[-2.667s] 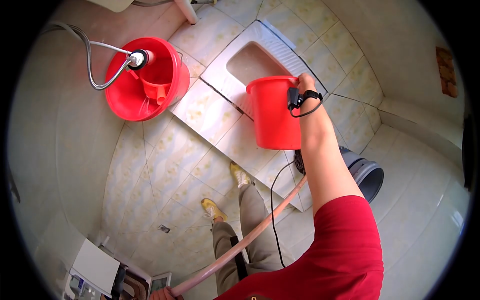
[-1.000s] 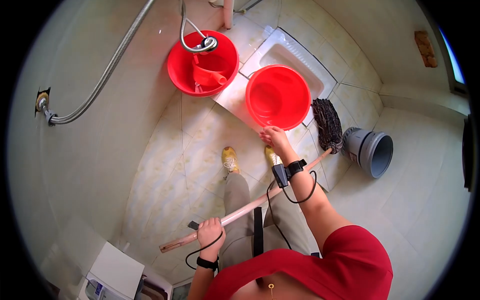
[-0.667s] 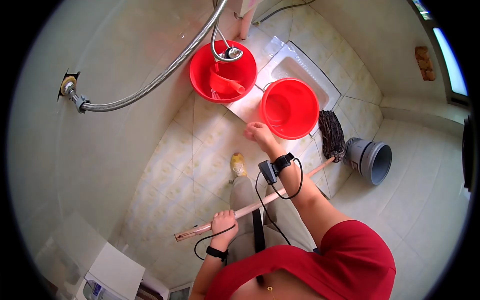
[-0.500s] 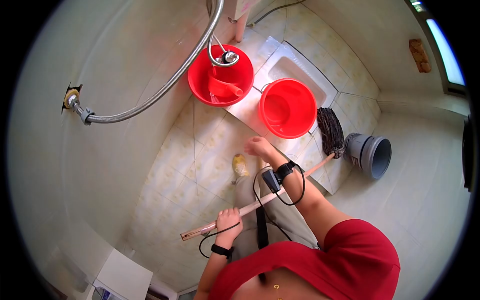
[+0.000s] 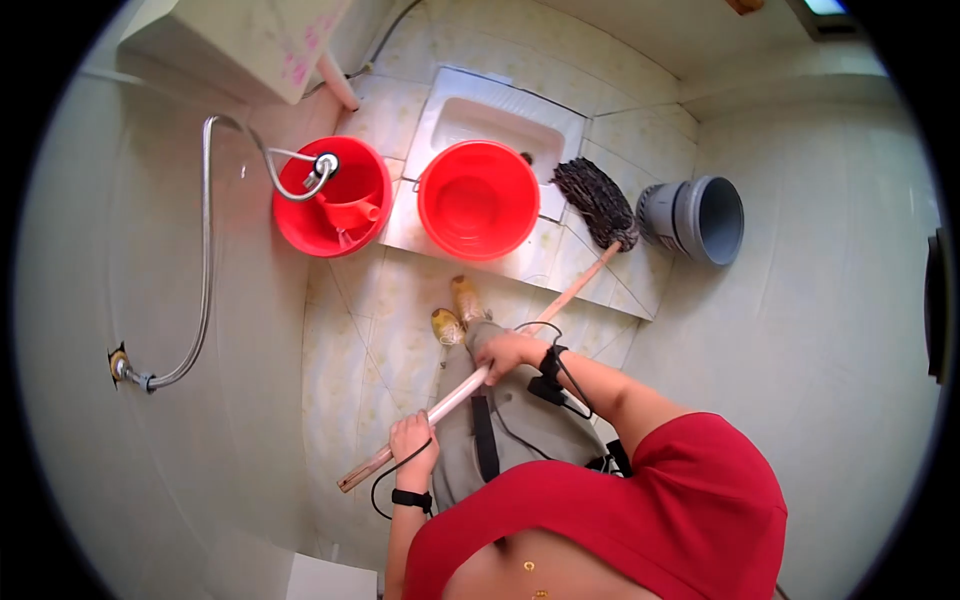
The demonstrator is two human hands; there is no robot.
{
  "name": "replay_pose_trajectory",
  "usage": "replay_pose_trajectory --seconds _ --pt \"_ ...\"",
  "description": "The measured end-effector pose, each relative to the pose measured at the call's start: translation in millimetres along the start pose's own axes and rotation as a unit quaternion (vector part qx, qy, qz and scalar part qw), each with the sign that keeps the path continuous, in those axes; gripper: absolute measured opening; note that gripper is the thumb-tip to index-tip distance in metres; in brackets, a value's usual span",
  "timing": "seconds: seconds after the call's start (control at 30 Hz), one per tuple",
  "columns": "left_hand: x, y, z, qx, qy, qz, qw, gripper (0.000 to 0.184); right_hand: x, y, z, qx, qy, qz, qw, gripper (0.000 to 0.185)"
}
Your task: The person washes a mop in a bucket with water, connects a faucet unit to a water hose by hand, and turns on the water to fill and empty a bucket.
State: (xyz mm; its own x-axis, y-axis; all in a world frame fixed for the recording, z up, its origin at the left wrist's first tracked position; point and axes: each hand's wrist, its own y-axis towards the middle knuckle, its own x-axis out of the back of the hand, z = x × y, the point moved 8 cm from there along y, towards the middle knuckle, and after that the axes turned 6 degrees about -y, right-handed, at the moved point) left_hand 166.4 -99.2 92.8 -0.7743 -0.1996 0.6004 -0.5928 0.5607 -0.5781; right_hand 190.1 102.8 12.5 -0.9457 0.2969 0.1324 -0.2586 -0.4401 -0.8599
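Observation:
A mop with a long wooden handle (image 5: 455, 397) slants across my body. Near the handle's lower-left end, my left hand (image 5: 412, 445) is wrapped around it. Farther along the shaft, my right hand (image 5: 503, 355) closes on it too, its fingertips partly hidden. The dark, stringy mop head (image 5: 597, 200) rests at the right edge of the white squat toilet (image 5: 455, 85). Beside it a grey bucket (image 5: 718, 220) lies tilted with its mouth to the right. A red bucket (image 5: 480, 205) stands at the front of the toilet.
On the left, a red basin (image 5: 300, 232) holds a red dipper (image 5: 350, 212), with a shower head (image 5: 325, 166) above it. A metal hose (image 5: 206, 270) runs along the left wall. A sink cabinet (image 5: 240, 45) juts out at upper left. The toilet platform makes a step.
My right hand has come down from the air onto the mop handle and gripped it. My left hand keeps its hold. The view has shifted, and both shoes now show.

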Motion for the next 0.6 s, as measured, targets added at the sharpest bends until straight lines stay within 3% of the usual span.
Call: replay_pose_trajectory --seconds 0.07,0.2,0.27,0.33,0.37,0.4,0.43,0.47,0.53,0.57,0.6 --pt "20 5 -21 -0.028 0.010 0.009 1.000 0.028 19 0 -20 0.024 0.285 -0.171 0.943 0.049" --pt "56 11 -57 -0.050 0.032 -0.004 0.998 0.030 44 -65 -35 -0.086 0.278 -0.187 0.938 0.048" --pt "70 20 -69 -0.050 0.059 -0.003 0.997 0.030 28 -105 -48 -0.216 0.050 -0.086 0.971 0.048" --pt "85 27 -83 -0.077 0.066 -0.018 0.995 0.030 -28 -113 -83 -0.185 0.165 0.038 0.968 0.055" --pt "92 29 -94 -0.096 0.078 -0.018 0.992 0.031 -46 -121 -98 -0.185 0.168 0.029 0.968 0.055" --pt "98 31 -102 -0.114 0.088 -0.016 0.990 0.032 -63 -128 -112 -0.190 0.459 -0.066 0.865 0.061" --pt "103 30 -111 -0.148 0.102 -0.046 0.983 0.031 -72 -130 -131 -0.174 0.701 -0.152 0.675 0.068" --pt "107 31 -118 -0.152 0.104 -0.047 0.982 0.031 -78 -119 -149 -0.172 0.702 -0.156 0.673 0.068" --pt "114 30 -131 -0.152 0.115 -0.040 0.981 0.031 -74 -106 -192 -0.142 0.835 -0.322 0.422 0.079" --pt "116 29 -136 -0.162 0.124 -0.038 0.978 0.033 -64 -97 -202 -0.107 0.855 -0.348 0.370 0.077" --pt "117 26 -138 -0.159 0.125 -0.037 0.979 0.033 -57 -84 -207 -0.107 0.856 -0.344 0.370 0.077"
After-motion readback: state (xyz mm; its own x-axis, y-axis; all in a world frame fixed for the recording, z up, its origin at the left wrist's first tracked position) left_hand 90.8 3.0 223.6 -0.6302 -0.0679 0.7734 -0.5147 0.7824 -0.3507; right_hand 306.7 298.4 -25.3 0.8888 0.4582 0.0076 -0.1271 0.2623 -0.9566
